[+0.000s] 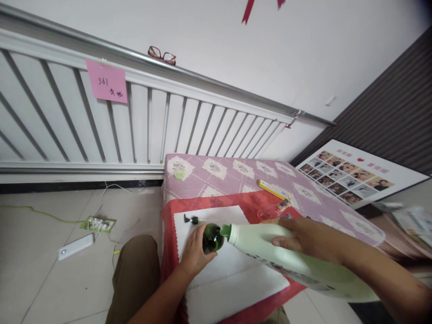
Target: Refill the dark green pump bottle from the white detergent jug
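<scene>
My left hand [195, 252] is wrapped round a small dark green bottle [209, 240] above the white cloth. In my right hand [303, 236] is a large pale green detergent bottle [256, 238], tipped on its side with its neck to the left. Its green pouring spout [225, 231] is right at the top of the small bottle; whether liquid is flowing, I cannot tell. A black pump head [191, 219] lies on the white cloth [232, 288] just beyond my left hand. On the far left of the table sits a light green cap [180, 174].
A red cloth [202, 203] lies under the white one on the purple patterned tablecloth [229, 177]. A yellow box [272, 190] is beyond my right hand. Behind the table stands a white radiator [205, 130]; a power strip [99, 224] and white power bank [76, 246] lie on the floor.
</scene>
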Available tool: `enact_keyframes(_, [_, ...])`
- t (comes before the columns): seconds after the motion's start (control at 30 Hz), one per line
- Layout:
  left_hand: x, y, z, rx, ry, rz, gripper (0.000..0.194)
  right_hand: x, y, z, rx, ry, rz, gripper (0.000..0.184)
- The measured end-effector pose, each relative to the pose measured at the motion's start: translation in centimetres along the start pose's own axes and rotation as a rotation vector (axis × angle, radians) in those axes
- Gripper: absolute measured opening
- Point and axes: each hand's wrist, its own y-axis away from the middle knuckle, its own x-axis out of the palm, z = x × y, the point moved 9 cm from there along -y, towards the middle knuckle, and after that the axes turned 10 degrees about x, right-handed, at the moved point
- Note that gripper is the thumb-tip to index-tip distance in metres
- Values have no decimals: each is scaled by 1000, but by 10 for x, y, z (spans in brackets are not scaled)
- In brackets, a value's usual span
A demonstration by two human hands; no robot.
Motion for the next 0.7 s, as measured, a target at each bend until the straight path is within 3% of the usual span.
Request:
enact_keyframes(0.1, [1,0,1,-10,-1,6,93,5,2,3,-11,28,82,48])
enact_keyframes(0.7, [-1,0,-1,4,-1,-1,93,4,2,3,-7,20,78,46])
